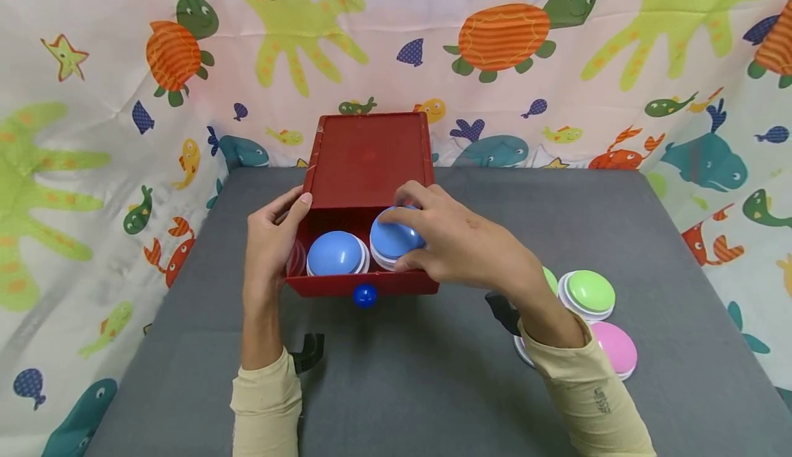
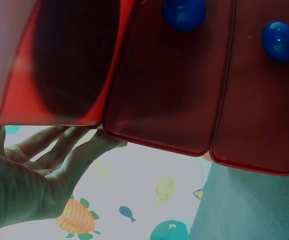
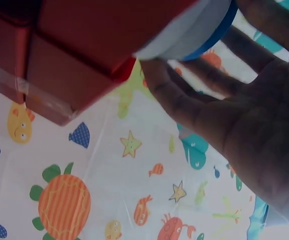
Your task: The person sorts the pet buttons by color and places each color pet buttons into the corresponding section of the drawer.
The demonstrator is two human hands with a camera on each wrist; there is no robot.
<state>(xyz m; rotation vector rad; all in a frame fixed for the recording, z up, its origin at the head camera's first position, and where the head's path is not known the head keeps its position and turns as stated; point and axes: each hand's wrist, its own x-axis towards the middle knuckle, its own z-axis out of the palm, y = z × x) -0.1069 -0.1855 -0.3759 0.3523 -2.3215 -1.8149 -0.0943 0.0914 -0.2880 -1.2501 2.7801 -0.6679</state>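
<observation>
The right hand (image 1: 458, 237) pinches a round blue plastic dome (image 1: 391, 240) in the boxy red plastic drawer (image 1: 402, 284), its twin (image 1: 334, 253) already in, leftward (green dome (image 1: 590, 290), pink dome (image 1: 614, 348) remain outside, rightward); left hand (image 1: 269, 240) unclenched alongside.

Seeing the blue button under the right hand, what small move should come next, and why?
I would probably have the right hand ease the blue button down flat in the drawer: this hand grips it, and it seems to sit higher than the other blue button. The left hand rests at the drawer's left side and may steady it.
</observation>
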